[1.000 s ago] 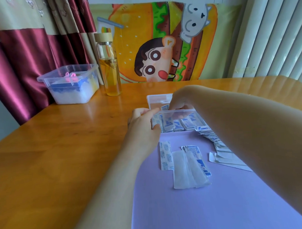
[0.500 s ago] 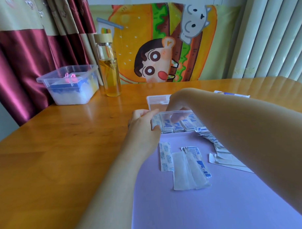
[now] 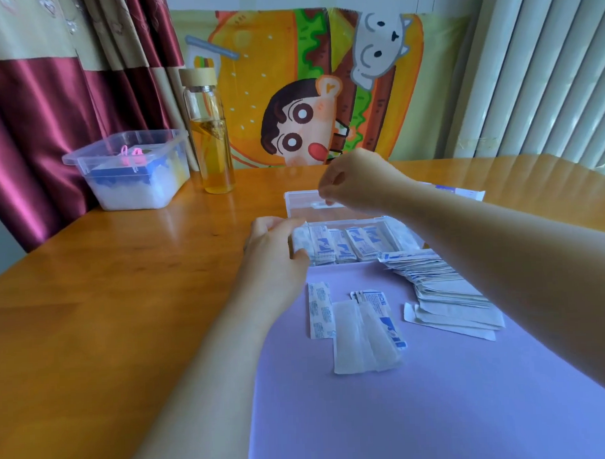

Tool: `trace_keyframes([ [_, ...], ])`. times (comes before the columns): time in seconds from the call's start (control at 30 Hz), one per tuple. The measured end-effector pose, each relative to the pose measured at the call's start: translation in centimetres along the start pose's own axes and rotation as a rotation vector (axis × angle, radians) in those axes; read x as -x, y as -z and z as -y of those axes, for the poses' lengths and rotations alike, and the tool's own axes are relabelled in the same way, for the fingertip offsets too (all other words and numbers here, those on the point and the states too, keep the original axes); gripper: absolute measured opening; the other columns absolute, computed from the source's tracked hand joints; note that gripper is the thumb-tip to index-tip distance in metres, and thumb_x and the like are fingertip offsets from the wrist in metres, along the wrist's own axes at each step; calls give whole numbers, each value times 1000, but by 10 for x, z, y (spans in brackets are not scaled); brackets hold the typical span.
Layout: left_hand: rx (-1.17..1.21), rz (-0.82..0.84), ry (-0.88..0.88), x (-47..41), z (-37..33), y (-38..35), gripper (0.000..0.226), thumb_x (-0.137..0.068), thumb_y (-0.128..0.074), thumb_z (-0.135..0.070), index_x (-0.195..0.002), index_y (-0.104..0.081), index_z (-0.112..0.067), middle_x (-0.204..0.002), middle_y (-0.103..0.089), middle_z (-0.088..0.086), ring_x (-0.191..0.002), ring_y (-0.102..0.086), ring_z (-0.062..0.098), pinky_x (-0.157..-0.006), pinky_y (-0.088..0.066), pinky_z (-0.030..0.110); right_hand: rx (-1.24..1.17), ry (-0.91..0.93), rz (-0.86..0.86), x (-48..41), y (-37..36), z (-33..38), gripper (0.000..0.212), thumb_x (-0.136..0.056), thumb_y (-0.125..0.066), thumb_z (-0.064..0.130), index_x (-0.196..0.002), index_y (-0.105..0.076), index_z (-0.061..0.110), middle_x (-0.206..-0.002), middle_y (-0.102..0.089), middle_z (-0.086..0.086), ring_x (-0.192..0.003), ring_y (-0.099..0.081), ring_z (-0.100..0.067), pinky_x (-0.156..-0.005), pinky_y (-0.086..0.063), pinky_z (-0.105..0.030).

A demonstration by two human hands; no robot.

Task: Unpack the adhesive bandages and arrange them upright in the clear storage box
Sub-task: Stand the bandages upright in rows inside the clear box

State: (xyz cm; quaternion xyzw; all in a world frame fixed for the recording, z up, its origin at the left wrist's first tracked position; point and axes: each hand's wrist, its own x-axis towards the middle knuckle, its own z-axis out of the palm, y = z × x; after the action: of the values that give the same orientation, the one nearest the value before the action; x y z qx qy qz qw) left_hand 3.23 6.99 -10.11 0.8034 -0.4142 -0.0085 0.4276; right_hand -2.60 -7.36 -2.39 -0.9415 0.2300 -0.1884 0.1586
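The clear storage box (image 3: 402, 222) sits at the far edge of the purple mat (image 3: 437, 396), with wrapped adhesive bandages (image 3: 342, 243) standing upright in a row inside it. My left hand (image 3: 276, 245) grips the box's left end, fingers curled over the rim. My right hand (image 3: 356, 182) hovers above and behind the box, its fingers curled with nothing visible in them. A slanted stack of loose bandages (image 3: 440, 286) lies to the right of the box. A few more bandages (image 3: 359, 327) lie flat on the mat in front.
The box's clear lid (image 3: 298, 203) lies open behind it on the wooden table (image 3: 124, 287). A flattened white and blue carton (image 3: 464, 192) lies behind my right arm. A glass bottle (image 3: 210, 136) and a lidded plastic tub (image 3: 134, 170) stand at the back left.
My right hand has lifted out of the box and now hangs above it with curled fingers. My left hand has stayed on the box's left end.
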Motion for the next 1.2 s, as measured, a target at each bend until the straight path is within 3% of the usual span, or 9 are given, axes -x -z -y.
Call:
trace_keyframes([
  [0.07,-30,-79,-15,0,-2,3,31,-92,-52,-11,-119,-58,-24,-113,-42,-5,-102,-50,13,-84,-42,21,-3,84,26,37,8,4,12,-84,-61,20,-76,-71,17,-75,-69,3,-67,-63,-12,-52,-44,-12],
  [0.13,-42,-124,-38,1,-5,8,18,-90,-54,-12,-100,-61,-25,-95,-49,-8,-78,-50,4,-63,-37,12,140,62,290,69,10,3,21,-83,-64,34,-79,-72,16,-69,-70,4,-62,-61,-9,-65,-50,-19],
  [0.2,-36,-73,-36,3,-11,10,10,-89,-55,-15,-88,-60,-24,-79,-55,-10,-67,-50,3,-52,-35,11,318,-2,534,88,2,-3,48,-81,-61,52,-98,-70,8,-88,-72,-5,-72,-63,-15,-81,-52,-32],
  [0.3,-81,153,-15,11,-18,7,4,-89,-59,-21,-86,-62,-22,-77,-58,-9,-67,-51,6,-55,-38,18,452,-38,619,99,-14,-7,75,-75,-58,67,-117,-61,5,-109,-64,-6,-99,-59,-23,-88,-49,-37],
  [0.53,-235,454,2,17,-18,3,17,-88,-62,-32,-104,-62,-25,-94,-60,-7,-78,-52,8,-59,-37,17,301,-160,742,85,-19,-1,70,-69,-71,59,-121,-55,14,-78,-65,1,-62,-58,-11,-51,-40,-20],
  [0.77,-265,476,13,14,-12,2,17,-88,-61,-32,-103,-63,-25,-95,-60,-7,-85,-54,11,-61,-38,17,150,-132,637,83,-21,-13,38,-73,-75,43,-104,-60,26,-98,-71,0,-79,-57,-13,-60,-38,-23],
  [0.9,-210,448,35,13,-12,4,13,-90,-59,-31,-101,-63,-24,-86,-57,-11,-81,-53,9,-62,-38,15,-59,-176,539,84,-13,-28,25,-74,-76,34,-90,-57,32,-87,-67,3,-47,-53,0,-45,-38,-15],
  [1.03,-187,517,70,16,-13,0,22,-83,-66,-39,-102,-59,-29,-92,-61,-11,-81,-56,6,-66,-42,20,-181,-189,433,84,-5,-35,34,-73,-78,28,-103,-62,28,-71,-62,12,-56,-53,-5,-56,-41,-19],
  [1.2,-140,525,57,16,-15,-8,20,-78,-67,-50,-83,-61,-31,-84,-64,-14,-77,-58,7,-72,-45,26,-366,-216,340,86,-2,-43,15,-70,-80,21,-81,-70,19,-60,-58,5,-52,-45,-11,-57,-36,-23],
])
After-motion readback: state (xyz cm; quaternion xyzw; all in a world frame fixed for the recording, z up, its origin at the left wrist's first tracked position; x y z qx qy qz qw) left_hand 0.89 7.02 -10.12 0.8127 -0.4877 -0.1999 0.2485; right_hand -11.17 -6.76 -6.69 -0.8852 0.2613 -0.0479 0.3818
